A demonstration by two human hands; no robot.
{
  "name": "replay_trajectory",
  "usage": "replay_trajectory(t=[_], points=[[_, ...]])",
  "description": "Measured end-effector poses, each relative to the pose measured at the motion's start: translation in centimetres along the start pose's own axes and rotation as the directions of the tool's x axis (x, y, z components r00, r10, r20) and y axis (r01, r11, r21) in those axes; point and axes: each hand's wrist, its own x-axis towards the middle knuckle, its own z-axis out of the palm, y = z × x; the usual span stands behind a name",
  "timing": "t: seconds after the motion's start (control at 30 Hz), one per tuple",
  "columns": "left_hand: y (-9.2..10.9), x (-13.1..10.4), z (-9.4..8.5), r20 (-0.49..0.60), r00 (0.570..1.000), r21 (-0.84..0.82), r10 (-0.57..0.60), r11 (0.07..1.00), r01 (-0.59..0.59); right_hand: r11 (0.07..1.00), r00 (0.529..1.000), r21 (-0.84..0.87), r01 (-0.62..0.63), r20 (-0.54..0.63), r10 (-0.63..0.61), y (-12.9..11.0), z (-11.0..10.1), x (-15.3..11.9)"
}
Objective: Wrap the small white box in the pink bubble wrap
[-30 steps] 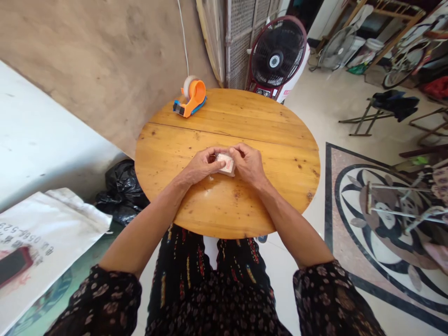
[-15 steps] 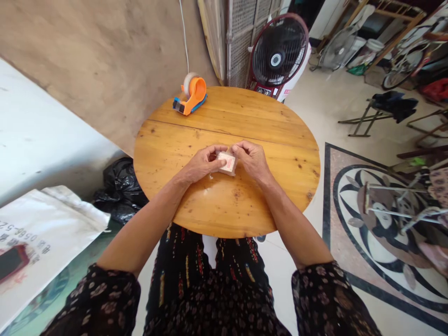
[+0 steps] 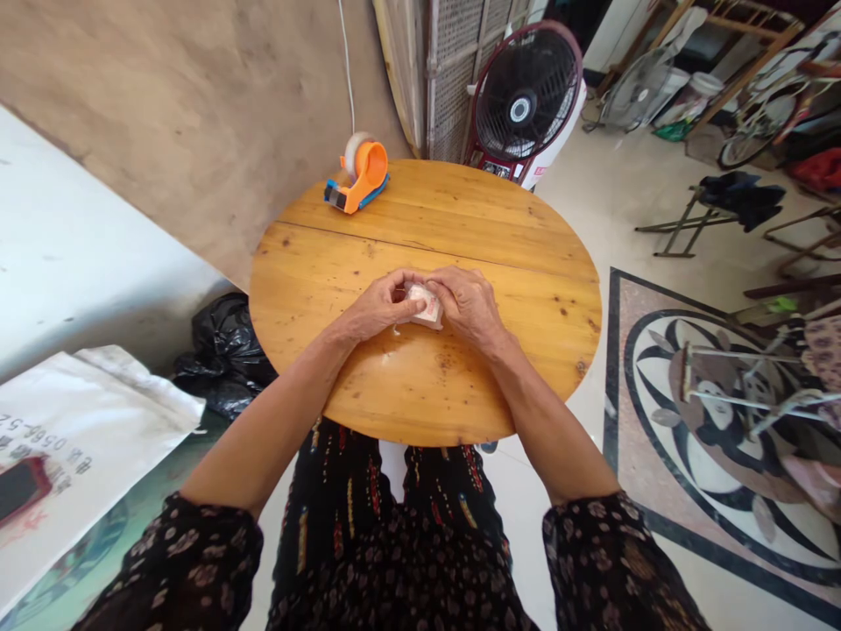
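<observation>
A small, pale rectangular packet [image 3: 430, 308] with reddish print and what looks like a clear wrapper lies low over the round wooden table [image 3: 420, 394]. My left hand [image 3: 385, 304] grips its left side, thumb on top and fingers along the far edge. At the far right corner, my right hand [image 3: 465, 301] pinches with thumb and forefinger, touching the packet; whatever is between those fingertips is too small to make out. A tiny white scrap [image 3: 396, 330] sits beside my left thumb.
An orange tape dispenser [image 3: 364, 175] with a roll of tape stands at the table's back left. Beyond the table is a dark red fan [image 3: 526, 96]. Black plastic bags [image 3: 227, 355] and a white sack [image 3: 98, 421] lie on the left; a folding stool [image 3: 710, 206] is to the right.
My right hand has moved slightly left along the packet's far edge, covering more of its corner. My left hand keeps its hold in nearly the same place.
</observation>
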Motion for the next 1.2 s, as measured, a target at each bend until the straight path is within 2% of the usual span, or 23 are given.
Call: replay_trajectory(t=[0.2, 0.37, 0.7, 0.9, 1.03, 1.2], points=[[-0.2, 0.1, -0.1, 0.002, 1.0, -0.002, 0.021, 1.0, -0.021, 0.999, 1.0, 0.041, -0.008, 0.0, 0.008, 0.2, -0.1, -0.1], [-0.1, 0.0, -0.1, 0.029, 1.0, -0.05, 0.001, 0.999, 0.0, 0.996, 0.999, 0.08, 0.032, 0.012, -0.033, 0.4, -0.1, -0.4], [0.3, -0.1, -0.2, -0.012, 1.0, -0.001, 0.0, 1.0, 0.0, 0.976, 0.991, -0.172, 0.134, 0.042, -0.129, -0.2, 0.5, -1.6], [1.0, -0.4, -0.8, 0.152, 0.988, 0.006, -0.004, 1.0, 0.003, 0.963, 0.986, -0.214, 0.164, 0.075, -0.151, 0.0, 0.4, -1.6], [0.5, -0.4, -0.9, 0.121, 0.993, 0.088, -0.001, 0.996, -0.01, 0.951, 0.979, -0.234, 0.2, 0.083, -0.185, 0.0, 0.0, -1.7], [1.1, -0.5, -0.5, 0.084, 0.996, 0.083, -0.017, 0.996, 0.01, 0.91, 0.962, -0.313, 0.273, 0.104, -0.253, 0.0, -0.5, -1.8]])
